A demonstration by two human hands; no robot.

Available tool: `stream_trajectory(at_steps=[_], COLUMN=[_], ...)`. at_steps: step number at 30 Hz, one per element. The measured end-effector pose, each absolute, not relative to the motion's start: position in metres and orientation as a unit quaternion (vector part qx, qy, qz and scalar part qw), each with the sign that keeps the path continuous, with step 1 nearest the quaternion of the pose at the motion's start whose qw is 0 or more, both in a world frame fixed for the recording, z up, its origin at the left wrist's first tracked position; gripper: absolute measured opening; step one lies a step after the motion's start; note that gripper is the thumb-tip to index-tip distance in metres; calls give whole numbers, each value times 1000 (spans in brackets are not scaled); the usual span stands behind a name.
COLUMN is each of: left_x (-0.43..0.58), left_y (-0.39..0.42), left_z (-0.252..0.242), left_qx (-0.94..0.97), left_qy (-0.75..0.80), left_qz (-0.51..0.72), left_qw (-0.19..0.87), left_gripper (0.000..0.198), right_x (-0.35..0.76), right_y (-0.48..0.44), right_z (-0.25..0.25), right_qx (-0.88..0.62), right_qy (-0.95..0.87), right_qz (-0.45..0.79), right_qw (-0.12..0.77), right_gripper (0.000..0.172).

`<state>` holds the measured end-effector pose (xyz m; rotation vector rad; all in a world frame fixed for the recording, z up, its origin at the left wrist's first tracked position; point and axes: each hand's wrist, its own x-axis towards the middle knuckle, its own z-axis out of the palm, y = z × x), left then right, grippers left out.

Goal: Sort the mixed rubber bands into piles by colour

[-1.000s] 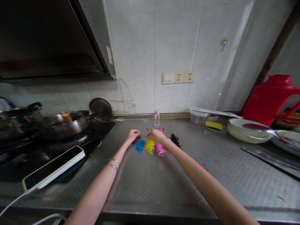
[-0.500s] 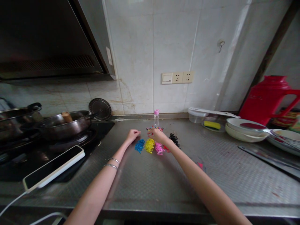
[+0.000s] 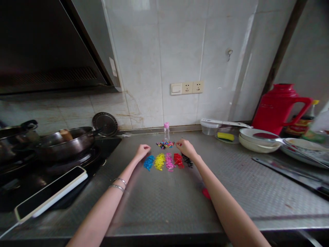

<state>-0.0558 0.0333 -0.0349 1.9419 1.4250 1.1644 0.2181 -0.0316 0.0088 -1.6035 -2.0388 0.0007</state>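
Observation:
Small coloured pieces, too small to name, lie on the metal counter in separate heaps: a blue heap, a yellow heap, a pink heap, a red heap and a black heap. Behind them is a mixed-colour heap, and a small clear bottle with a pink cap stands at its back. My left hand rests beyond the blue heap, fingers curled together. My right hand is between the mixed and black heaps, its fingers pinched; anything inside either hand is hidden.
On the left are a stove with pots and a phone with a cable. To the right stand a yellow sponge, stacked bowls, a knife and a red thermos. A red item lies beside my right forearm.
My right hand has moved right, off the mixed heap toward the black heap, uncovering the mixed and red heaps. My left hand stays near the blue heap. The camera view has shifted slightly.

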Motion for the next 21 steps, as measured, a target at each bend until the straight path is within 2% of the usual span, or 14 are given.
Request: stream_trajectory(at_steps=[7, 15, 21], left_x=[-14, 11, 18], left_y=[28, 38, 40], left_z=[-22, -27, -27], left_qx=[796, 797, 792], left_qy=[479, 522, 536], left_qz=[324, 293, 286], left_qw=[180, 82, 67], left_gripper=[20, 17, 19], right_x=[214, 212, 211], right_y=[-40, -36, -37], right_z=[12, 7, 7], right_qx=[-612, -596, -594], right_qy=[-759, -772, -773], right_qz=[-21, -34, -41], right_qw=[220, 221, 220], right_gripper=[28, 27, 28])
